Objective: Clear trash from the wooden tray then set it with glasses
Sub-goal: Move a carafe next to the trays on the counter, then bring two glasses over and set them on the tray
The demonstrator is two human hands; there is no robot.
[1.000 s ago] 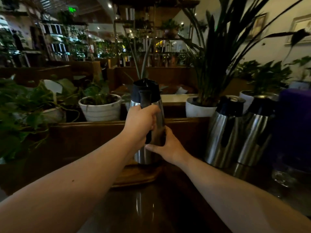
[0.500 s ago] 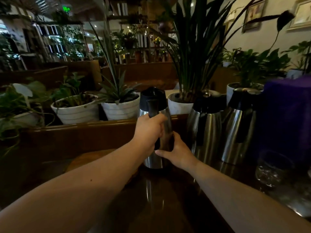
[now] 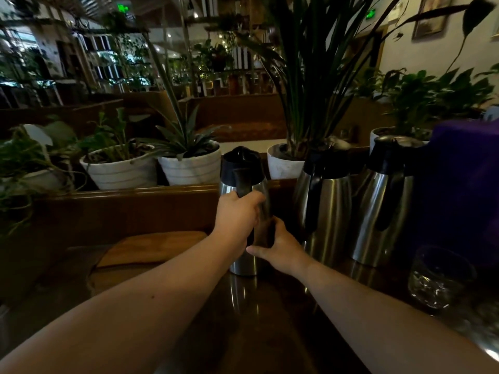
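Observation:
A steel thermos jug (image 3: 244, 182) with a black lid stands on the dark table, just right of the wooden tray (image 3: 151, 248). My left hand (image 3: 237, 220) is closed around the jug's black handle. My right hand (image 3: 280, 252) presses against the lower side of the jug's body. The tray lies bare on its visible top, at the left of the jug. A clear glass (image 3: 438, 278) stands at the right on the table.
Two more steel jugs (image 3: 328, 203) (image 3: 383, 206) stand right of the held one. A purple block (image 3: 464, 184) is at far right. White plant pots (image 3: 189, 166) line the wooden ledge (image 3: 121, 209) behind the table.
The jug has moved off the wooden tray to the right and now stands on the table beside the other jugs. Both hands stayed on it.

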